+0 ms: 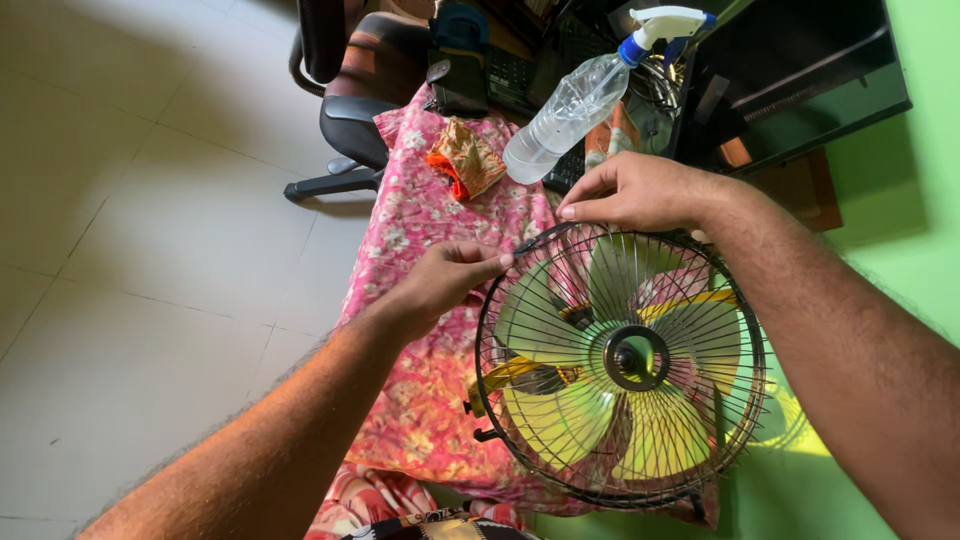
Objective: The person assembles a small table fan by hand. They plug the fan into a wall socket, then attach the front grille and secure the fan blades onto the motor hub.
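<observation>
Head view: the left hand (445, 280) and right hand (625, 192) pinch the upper rim of a round black wire fan cage (620, 365). It shows translucent yellow-green plastic blades (560, 420) and rests on pink floral cloth (430, 400), near a clear plastic spray bottle (575, 105).

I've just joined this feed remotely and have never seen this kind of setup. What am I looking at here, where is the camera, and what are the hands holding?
There is no machine here: a person works with two bare hands, and the single picture comes from a camera worn on the head, looking down.

Both hands are on the rim of a round black wire fan guard, with yellow-green fan blades showing through it. The left hand pinches the rim at its upper left; the right hand has its fingers on the top edge.

The fan sits on a surface covered by a pink flowered cloth. Farther back lie a clear spray bottle with a white and blue head and a crumpled orange and gold cloth. A dark office chair stands on the tiled floor, and the wall to the right is green.
</observation>
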